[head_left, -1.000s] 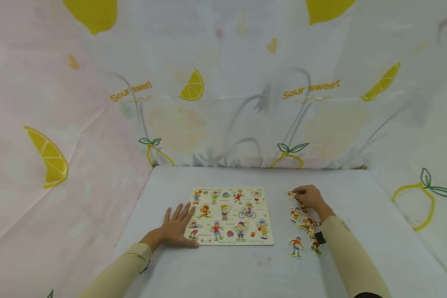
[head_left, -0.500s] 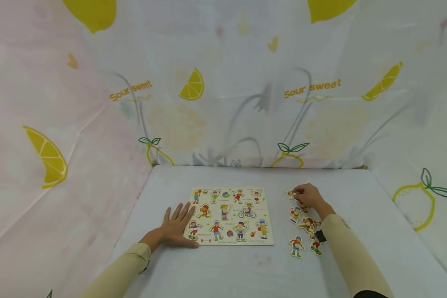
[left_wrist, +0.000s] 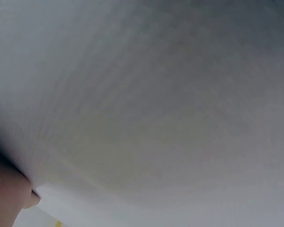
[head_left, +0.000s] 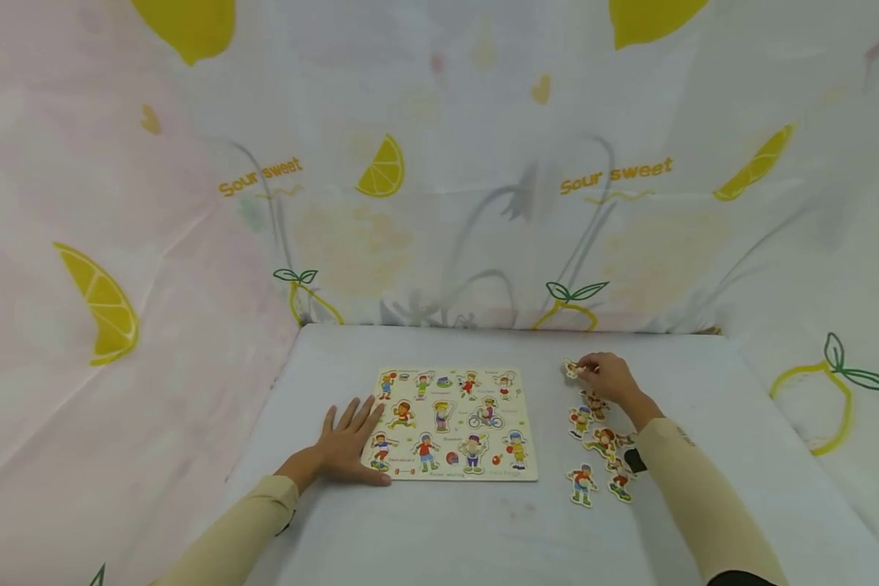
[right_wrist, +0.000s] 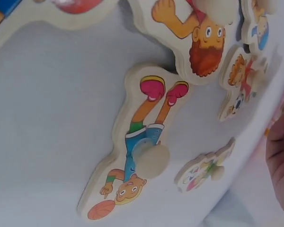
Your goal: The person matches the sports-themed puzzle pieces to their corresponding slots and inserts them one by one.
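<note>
At the left edge of a cream puzzle board (head_left: 461,480) printed with sporting figures, my left hand (head_left: 347,448) lies with its fingers spread, pressing on the edge. Only a bit of that hand (left_wrist: 9,201) enters the left wrist view. My right hand (head_left: 611,378) pinches a small puzzle piece (head_left: 571,369) beyond the loose pieces; its fingers partly hide the picture. In the right wrist view the hand (right_wrist: 280,161) is cut off at the right edge. A knobbed basketball player piece (right_wrist: 137,132) lies near that camera.
Several loose pieces lie right of the board, among them a red-shirted figure (head_left: 582,486), a skateboarder (head_left: 619,480) and a runner (head_left: 602,444). Some touch or overlap. The white table (head_left: 439,545) meets a lemon-print cloth (head_left: 439,244) at its back and sides.
My right hand has shifted slightly toward the back of the table with the pinched puzzle piece, uncovering more of the piece below it. The left hand keeps its place on the board.
</note>
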{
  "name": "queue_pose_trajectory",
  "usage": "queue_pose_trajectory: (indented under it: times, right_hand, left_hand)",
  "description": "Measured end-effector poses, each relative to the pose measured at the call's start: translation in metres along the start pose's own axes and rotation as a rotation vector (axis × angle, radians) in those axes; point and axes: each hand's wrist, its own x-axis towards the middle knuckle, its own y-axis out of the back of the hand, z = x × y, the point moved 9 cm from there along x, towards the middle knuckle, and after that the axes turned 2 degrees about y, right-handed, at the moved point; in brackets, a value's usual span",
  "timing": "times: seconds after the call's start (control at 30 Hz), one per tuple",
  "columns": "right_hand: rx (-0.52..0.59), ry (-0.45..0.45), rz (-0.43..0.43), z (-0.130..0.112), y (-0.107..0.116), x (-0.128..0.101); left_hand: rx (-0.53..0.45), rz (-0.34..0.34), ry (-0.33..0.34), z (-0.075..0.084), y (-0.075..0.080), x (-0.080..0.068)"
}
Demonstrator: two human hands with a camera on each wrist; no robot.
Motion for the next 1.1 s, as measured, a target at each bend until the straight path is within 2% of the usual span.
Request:
queue_pose_trajectory:
  times: [0.17, 0.4, 0.67, 0.87, 1.1]
  right_hand:
    - [0.022, -0.024, 0.024, -0.005, -0.003, -0.001]
    - [0.045, 0.003, 0.068, -0.020, -0.005, 0.002]
    - [0.227, -0.079, 0.071, -0.029, -0.009, 0.002]
    - [0.331, -0.109, 0.094, -0.031, -0.009, 0.002]
    - [0.579, -0.188, 0.070, -0.032, -0.018, 0.002]
  left_hand:
    - [-0.011, 0.004, -0.005, 0.000, 0.002, -0.004]
    - [-0.030, 0.003, 0.005, -0.005, -0.001, -0.001]
    - [0.011, 0.003, 0.019, -0.011, -0.009, 0.003]
    - [0.020, -0.005, 0.026, -0.005, -0.001, 0.000]
    - [0.050, 0.001, 0.024, 0.001, 0.003, -0.001]
